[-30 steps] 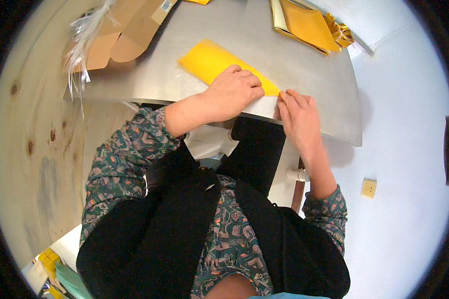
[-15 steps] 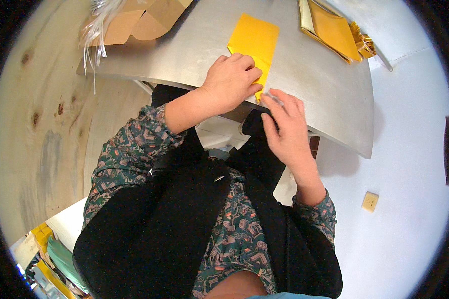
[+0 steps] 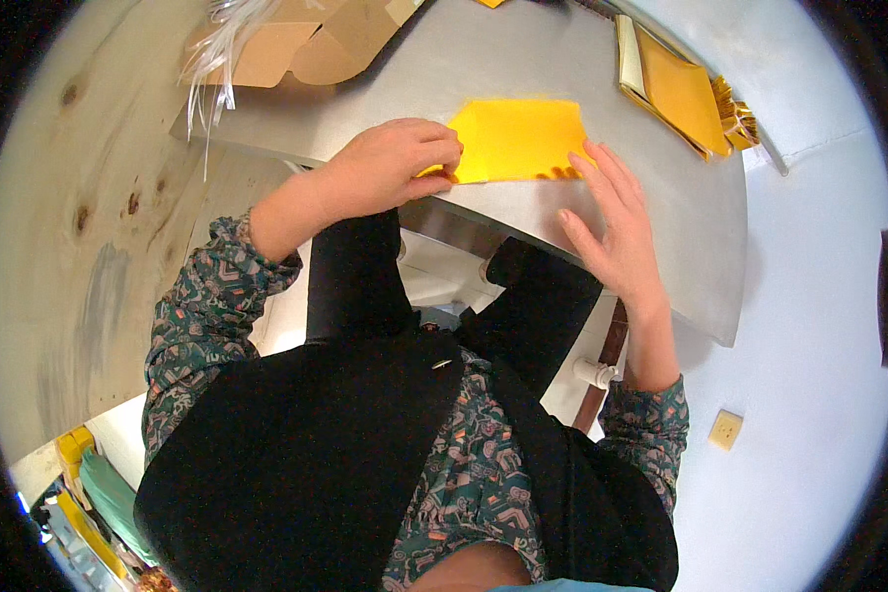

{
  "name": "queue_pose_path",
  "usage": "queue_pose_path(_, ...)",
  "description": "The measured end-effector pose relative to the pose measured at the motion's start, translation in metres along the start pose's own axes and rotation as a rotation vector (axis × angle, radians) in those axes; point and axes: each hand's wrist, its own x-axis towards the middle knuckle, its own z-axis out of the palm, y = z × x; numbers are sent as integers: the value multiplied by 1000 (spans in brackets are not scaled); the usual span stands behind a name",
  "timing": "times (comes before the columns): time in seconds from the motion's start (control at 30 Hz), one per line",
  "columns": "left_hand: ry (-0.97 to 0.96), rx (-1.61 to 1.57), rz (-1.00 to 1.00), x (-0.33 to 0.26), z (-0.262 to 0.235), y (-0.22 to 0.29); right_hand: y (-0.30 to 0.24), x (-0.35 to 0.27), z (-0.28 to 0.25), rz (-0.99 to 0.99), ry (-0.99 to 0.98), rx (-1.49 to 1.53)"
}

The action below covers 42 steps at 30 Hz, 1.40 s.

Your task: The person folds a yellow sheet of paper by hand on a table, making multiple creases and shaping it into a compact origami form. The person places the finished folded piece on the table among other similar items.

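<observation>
A yellow sheet of paper with a folded left end lies crosswise near the front edge of the metal table. My left hand pinches that left end, its fingers and thumb closed on it. At the opposite end my right hand has its fingers stretched and thumb apart, with the fingertips at the sheet's lower right corner. Part of the left end is hidden under my left fingers.
A brown cardboard box stands at the back left, with white plastic strips hanging beside it. Golden-yellow folded paper lies at the back right. A wall with a socket is to the right, and a wooden board to the left.
The yellow sheet has turned from lengthwise to crosswise. My left hand has moved left with its end, and my right hand has shifted right and opened wider.
</observation>
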Motion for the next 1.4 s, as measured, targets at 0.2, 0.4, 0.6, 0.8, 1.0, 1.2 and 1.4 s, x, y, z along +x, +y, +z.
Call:
queue_pose_path(0.2, 35, 15, 171, 1, -17, -24, 7, 4, 11, -39, -192, -106)
queue_pose_path(0.4, 236, 283, 39, 14, 12, -7, -16, -18, 4, -73, -232, -75)
queue_pose_path(0.6, 369, 24, 25, 17, 33, -2, -8, -17, -1, -115, -217, -6)
queue_pose_path(0.8, 254, 38, -8, 13, 27, 11, -5, -16, 7, -123, -108, 40)
queue_pose_path(1.0, 198, 27, -16, 5, 16, 45, 2, -3, 10, -78, -67, 152)
queue_pose_path(1.2, 232, 157, -202, 22, 34, 59, 6, 16, 15, 54, -51, 214)
queue_pose_path(1.4, 392, 113, -294, 26, 41, 64, 5, 22, 26, 211, 36, 293)
